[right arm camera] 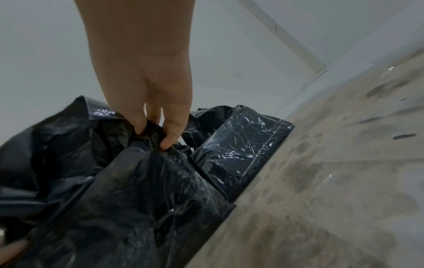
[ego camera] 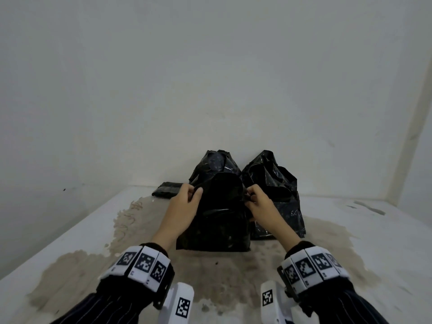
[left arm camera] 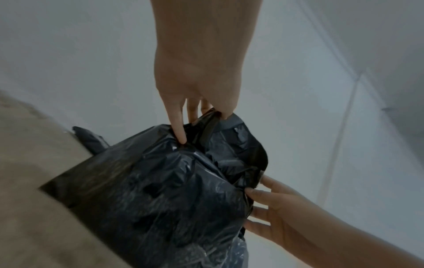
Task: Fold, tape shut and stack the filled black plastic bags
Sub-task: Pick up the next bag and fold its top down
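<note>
White walls close in a stained tabletop (ego camera: 70, 265), where three black bags sit at the far middle. On the near bag (ego camera: 217, 228), the left hand (ego camera: 184, 206) pinches the top's left edge and the right hand (ego camera: 259, 202) pinches its right edge. A second bag (ego camera: 278, 195) stands just right, a third (ego camera: 215, 167) behind.

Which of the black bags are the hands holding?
The front bag, nearest the person: left hand and right hand pinch its top corners. The others stand behind, untouched.
</note>
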